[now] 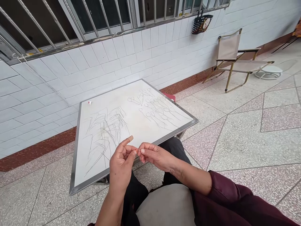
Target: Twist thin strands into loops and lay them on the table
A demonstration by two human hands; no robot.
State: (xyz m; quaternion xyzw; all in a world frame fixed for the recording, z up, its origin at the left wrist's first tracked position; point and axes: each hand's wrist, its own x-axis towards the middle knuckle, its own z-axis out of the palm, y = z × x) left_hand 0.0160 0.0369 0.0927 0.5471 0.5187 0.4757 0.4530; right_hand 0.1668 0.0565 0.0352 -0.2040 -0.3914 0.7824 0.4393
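White tiled wall backs a square white table with grey metal edging, set on a speckled stone floor. Just above the middle of its near edge, a hair-thin strand is pinched between the fingertips of the left hand and of the right hand; the left forefinger, its tip covered in something tan, is lifted clear. Such fineness probably calls for this fingertip grip. Dark bent strands lie towards the table's left edge and dark looped strands towards its right, apparently parted by shape and spread against tangling. Near the far left corner sits a small white-and-red object. Beyond are a beige folding chair and a black patterned bag bearing a cartoon-like face; no lettering is legible.
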